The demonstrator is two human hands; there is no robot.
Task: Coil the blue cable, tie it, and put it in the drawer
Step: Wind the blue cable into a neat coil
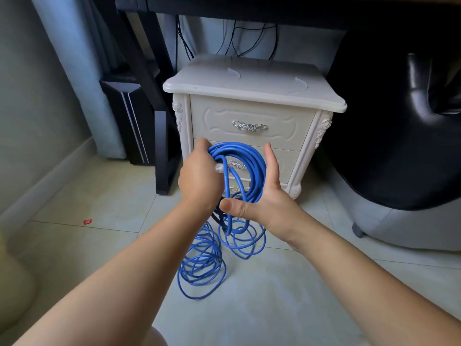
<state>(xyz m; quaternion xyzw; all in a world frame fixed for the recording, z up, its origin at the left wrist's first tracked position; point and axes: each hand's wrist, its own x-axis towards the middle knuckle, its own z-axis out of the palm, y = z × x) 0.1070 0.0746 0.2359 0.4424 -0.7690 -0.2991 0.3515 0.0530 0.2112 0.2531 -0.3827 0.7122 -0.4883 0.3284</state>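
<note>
left grip: clamped on left side of cable coil
right grip: fingers straight, cupped coil's right side
slack: hung straight below grips, piled on floor
drawers: shut, just behind coil
nearer slack: right grip, likely

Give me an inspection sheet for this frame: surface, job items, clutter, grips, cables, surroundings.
Surface: pale tiled floor; loose cable loops lie on it.
Job's things: blue cable, partly coiled in the hands, the rest trailing to the floor, no tie seen; top drawer shut.
Clutter: small red scrap on the floor, left.
Grips: left grip curled round the coil; right grip open, fingers straight, against the coil's right side.
Cables: black cables hang behind the nightstand.
Surroundings: black chair right; dark desk frame and curtain left.
</note>
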